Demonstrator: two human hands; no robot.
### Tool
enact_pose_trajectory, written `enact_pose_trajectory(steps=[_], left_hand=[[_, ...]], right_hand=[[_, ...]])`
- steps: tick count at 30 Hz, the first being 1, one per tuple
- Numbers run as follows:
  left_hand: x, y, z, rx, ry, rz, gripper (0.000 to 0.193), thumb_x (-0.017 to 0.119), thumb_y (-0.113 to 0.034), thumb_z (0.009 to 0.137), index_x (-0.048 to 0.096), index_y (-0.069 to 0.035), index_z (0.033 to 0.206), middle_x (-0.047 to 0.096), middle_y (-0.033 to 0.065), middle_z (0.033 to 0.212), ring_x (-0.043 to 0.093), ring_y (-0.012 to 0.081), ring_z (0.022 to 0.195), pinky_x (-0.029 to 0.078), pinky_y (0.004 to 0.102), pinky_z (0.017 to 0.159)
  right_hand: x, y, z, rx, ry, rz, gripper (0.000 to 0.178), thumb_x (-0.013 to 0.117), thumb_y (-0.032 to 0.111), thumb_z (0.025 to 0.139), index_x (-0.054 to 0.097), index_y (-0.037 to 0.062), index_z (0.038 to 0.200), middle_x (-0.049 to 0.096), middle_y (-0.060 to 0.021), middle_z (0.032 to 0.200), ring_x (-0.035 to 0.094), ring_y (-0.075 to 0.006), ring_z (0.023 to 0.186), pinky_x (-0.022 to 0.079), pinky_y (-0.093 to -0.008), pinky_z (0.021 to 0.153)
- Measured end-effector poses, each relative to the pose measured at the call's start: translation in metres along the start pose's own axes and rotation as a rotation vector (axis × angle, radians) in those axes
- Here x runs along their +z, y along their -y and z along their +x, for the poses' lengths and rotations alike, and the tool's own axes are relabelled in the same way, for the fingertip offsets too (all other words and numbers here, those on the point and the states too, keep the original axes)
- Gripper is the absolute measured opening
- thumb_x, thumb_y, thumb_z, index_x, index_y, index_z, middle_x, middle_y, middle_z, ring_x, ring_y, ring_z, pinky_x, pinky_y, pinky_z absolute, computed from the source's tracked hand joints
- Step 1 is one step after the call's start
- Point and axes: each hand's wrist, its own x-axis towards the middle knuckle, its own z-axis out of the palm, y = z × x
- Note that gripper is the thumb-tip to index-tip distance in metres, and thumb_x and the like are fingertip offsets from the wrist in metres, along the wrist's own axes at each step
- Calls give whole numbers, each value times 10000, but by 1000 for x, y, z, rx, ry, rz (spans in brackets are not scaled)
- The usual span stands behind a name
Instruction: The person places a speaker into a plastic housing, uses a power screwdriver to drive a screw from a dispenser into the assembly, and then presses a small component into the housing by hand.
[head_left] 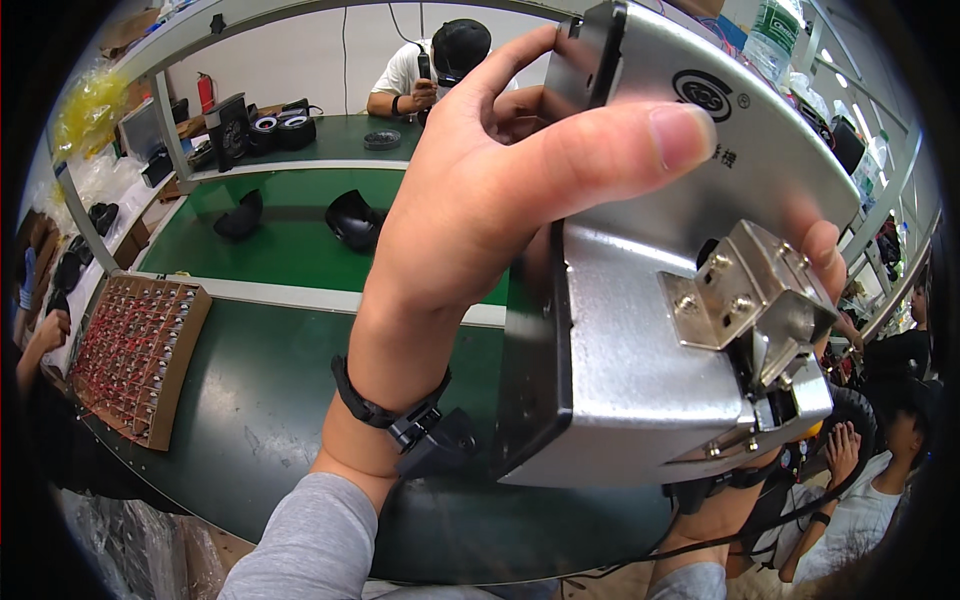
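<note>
A silver metal-cased machine [650,350] with black edging is held up close before me, tilted. A small hinged metal bracket [740,285], fixed with screws, juts from its front. My left hand [480,190] is at the upper left of the case, fingers bent behind its edge and thumb stretched across the front panel. My right hand [823,250] grips the far right side; only some fingertips show past the casing, and the palm is hidden behind it. Black bands circle both my wrists. A black cable [770,520] runs below the machine at the lower right.
On the green workbench [270,400] at left stands a divided cardboard box [140,360] of small parts with red wires. Two black curved shells [355,220] lie on the bright green strip beyond. A person [430,75] sits at the far side; others are at the left and right edges.
</note>
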Motion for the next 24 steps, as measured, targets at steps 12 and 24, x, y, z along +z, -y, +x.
enact_pose_trajectory(steps=[12,24], left_hand=[[3,32,-1,-7,-83,-87,988,871,-425,683,447,80,1419,682,125,1030,638,101,772,478,222,552],[-46,151,39,-71,100,-5,1067,871,-308,721,293,40,1548,576,204,1323,564,267,1223,426,383,1073]], right_hand=[[-5,11,-1,74,-16,-103,652,772,339,849,534,11,1360,621,-136,1242,629,-235,1101,513,-379,958],[-77,-15,-28,157,-108,-483,951,810,307,816,299,-5,1556,571,-115,1333,547,-197,1227,390,-326,1086]])
